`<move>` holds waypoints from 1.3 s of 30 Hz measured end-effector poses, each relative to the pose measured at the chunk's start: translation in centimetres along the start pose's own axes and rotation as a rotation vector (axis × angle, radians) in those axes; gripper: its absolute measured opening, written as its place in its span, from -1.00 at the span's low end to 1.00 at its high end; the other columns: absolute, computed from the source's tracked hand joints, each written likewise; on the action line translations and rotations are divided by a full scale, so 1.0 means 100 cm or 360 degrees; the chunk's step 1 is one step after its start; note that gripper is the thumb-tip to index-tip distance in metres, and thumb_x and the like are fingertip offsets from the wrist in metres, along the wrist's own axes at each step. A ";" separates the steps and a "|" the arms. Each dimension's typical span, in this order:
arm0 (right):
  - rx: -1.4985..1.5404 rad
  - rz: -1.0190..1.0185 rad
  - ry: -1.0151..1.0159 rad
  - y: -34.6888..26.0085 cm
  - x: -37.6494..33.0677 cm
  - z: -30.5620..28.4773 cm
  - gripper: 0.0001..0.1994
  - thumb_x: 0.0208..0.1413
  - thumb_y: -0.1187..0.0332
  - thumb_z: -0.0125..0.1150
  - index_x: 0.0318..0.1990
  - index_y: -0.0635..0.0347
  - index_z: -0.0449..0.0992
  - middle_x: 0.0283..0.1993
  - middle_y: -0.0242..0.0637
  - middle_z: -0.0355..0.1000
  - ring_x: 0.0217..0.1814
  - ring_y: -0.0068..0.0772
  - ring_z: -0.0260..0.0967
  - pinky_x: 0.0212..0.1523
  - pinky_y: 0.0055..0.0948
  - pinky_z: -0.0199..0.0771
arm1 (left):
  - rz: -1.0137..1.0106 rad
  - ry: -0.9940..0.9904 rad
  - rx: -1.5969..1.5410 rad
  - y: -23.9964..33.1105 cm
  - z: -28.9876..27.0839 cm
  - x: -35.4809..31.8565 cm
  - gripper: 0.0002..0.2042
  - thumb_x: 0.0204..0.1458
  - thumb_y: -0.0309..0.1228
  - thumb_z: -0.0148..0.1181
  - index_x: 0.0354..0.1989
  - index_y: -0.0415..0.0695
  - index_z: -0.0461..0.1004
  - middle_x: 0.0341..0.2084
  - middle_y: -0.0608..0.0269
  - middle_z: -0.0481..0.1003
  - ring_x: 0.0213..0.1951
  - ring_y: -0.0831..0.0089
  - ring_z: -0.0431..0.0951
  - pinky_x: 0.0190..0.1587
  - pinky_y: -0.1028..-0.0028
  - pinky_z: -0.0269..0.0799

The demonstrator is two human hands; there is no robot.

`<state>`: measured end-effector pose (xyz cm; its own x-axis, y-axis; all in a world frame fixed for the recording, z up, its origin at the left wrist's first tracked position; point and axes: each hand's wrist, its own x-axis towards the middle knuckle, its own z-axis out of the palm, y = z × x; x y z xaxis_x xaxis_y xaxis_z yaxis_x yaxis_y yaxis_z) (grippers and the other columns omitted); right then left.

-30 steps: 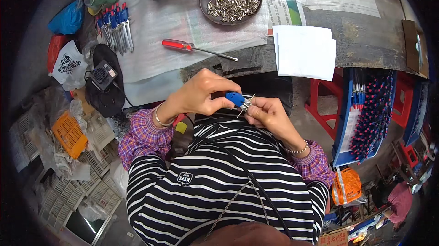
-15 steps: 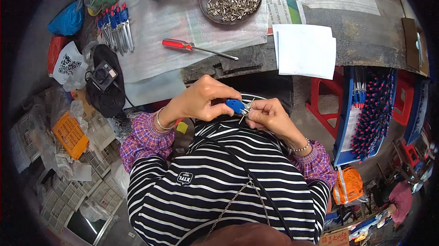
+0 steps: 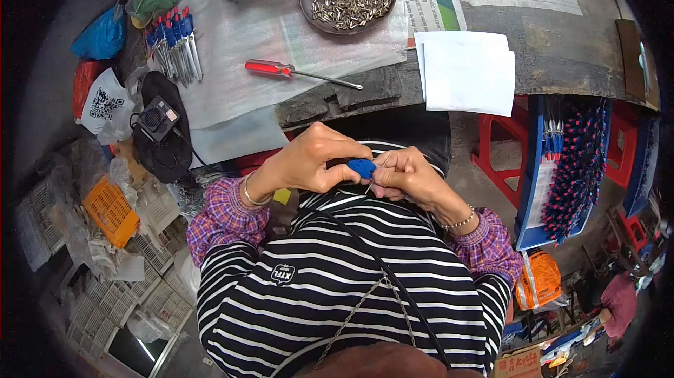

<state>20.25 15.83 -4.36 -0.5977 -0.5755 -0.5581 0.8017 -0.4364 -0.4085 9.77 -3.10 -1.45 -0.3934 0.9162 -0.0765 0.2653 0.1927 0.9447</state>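
Just in front of my striped top, my left hand [image 3: 319,159] pinches a small blue plastic piece [image 3: 361,167] between thumb and fingers. My right hand [image 3: 415,180] closes on the other end of the same piece. A thin metal rod [image 3: 385,161] crosses there at the right fingertips, mostly covered by them. Beyond the hands, a screwdriver [image 3: 270,68] with a red handle lies on the sheet-covered table. A round bowl [image 3: 309,14] farther back holds many small silvery metal cylinders.
At the back left lies a bunch of blue-handled metal tools [image 3: 173,44] with red tips. White paper sheets [image 3: 469,73] overhang the table's front edge. A blue tray [image 3: 528,227] of similar tools stands at the right near a red stool [image 3: 495,160]. A small black fan-like device [image 3: 158,120] sits at left.
My right fingers have moved in over the metal end of the blue piece, covering more of it. My left hand keeps its pinch. The whole view has shifted slightly.
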 end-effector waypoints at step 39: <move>0.0045 -0.0035 -0.0004 0.010 0.001 -0.001 -0.82 0.13 0.37 0.13 -0.30 0.36 0.50 -0.59 -0.39 0.35 -0.69 -0.78 0.08 -0.72 -0.76 -0.02 | -0.0254 -0.0053 -0.0020 0.006 -0.005 -0.006 -0.74 -0.27 -0.47 0.34 -0.35 -0.28 0.54 -0.57 0.07 0.54 -0.55 0.29 0.57 -0.50 0.48 0.43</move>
<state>21.03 15.41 -4.87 -0.6155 -0.5673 -0.5472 0.7876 -0.4686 -0.4001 9.74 -3.68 -0.71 -0.4001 0.8856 -0.2361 0.1910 0.3325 0.9236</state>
